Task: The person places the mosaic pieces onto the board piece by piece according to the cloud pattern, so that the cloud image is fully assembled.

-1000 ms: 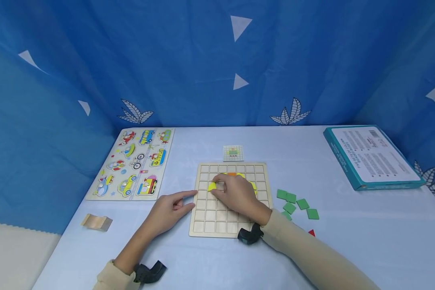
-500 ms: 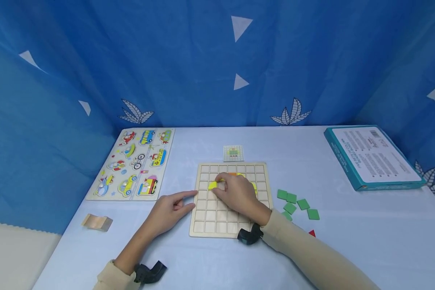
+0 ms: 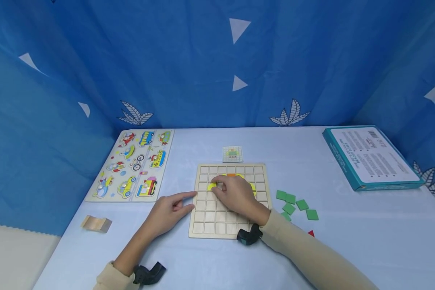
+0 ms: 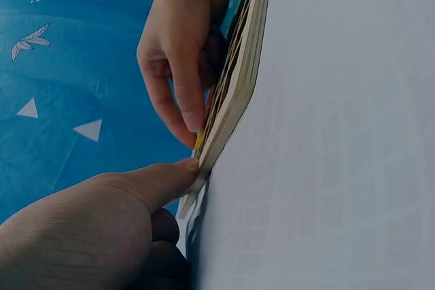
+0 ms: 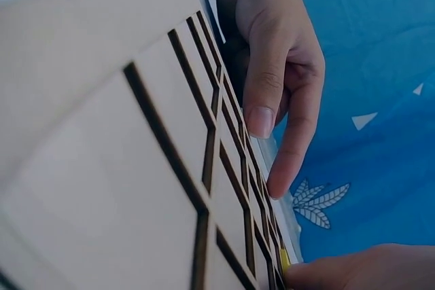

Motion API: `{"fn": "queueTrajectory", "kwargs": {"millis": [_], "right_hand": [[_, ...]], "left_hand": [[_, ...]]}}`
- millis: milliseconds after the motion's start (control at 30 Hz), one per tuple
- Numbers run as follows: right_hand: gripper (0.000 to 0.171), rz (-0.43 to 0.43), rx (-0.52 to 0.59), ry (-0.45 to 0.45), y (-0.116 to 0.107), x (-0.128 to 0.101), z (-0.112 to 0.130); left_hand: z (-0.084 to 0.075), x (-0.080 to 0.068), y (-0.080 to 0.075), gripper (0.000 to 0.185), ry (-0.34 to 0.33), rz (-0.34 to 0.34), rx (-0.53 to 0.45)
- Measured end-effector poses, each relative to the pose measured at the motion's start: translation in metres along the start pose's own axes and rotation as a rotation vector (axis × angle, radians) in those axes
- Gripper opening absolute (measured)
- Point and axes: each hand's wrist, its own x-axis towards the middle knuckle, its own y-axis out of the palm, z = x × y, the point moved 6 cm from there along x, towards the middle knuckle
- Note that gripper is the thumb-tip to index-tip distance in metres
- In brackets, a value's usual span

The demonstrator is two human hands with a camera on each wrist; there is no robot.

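Observation:
A wooden grid board point(image 3: 203, 217) lies flat on the table. Yellow pieces point(image 3: 212, 186) and an orange piece point(image 3: 231, 175) sit in its upper rows. My right hand point(image 3: 237, 195) rests over the board, its curled fingertips holding a yellow piece point(image 4: 198, 142) down in a cell. In the right wrist view a yellow piece point(image 5: 283, 260) shows under that hand's fingertip. My left hand point(image 3: 168, 209) lies on the table beside the board. Its straight index finger touches the board's left edge point(image 4: 234, 100), and nothing is held in it.
Several green square tiles point(image 3: 297, 204) and a red piece point(image 3: 311, 233) lie right of the board. A small pattern card point(image 3: 233, 154) sits behind it. A vehicle peg puzzle point(image 3: 134, 163) is at left, a wooden block point(image 3: 96, 223) near the left edge, a teal box point(image 3: 371, 157) at far right.
My right fingertips have shifted slightly over the yellow piece. The left hand and the board have stayed where they were.

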Motion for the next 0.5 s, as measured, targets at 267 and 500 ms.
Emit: {"fn": "queueTrajectory", "kwargs": {"millis": [267, 500], "right_hand": [[0.022, -0.01, 0.023, 0.004, -0.004, -0.002, -0.004], [0.037, 0.002, 0.183, 0.048, -0.019, -0.001, -0.003]], "left_hand": [[-0.001, 0.001, 0.002, 0.036, 0.001, 0.011, -0.008], [0.001, 0.0, 0.0, 0.036, 0.0, 0.004, 0.002]]}}
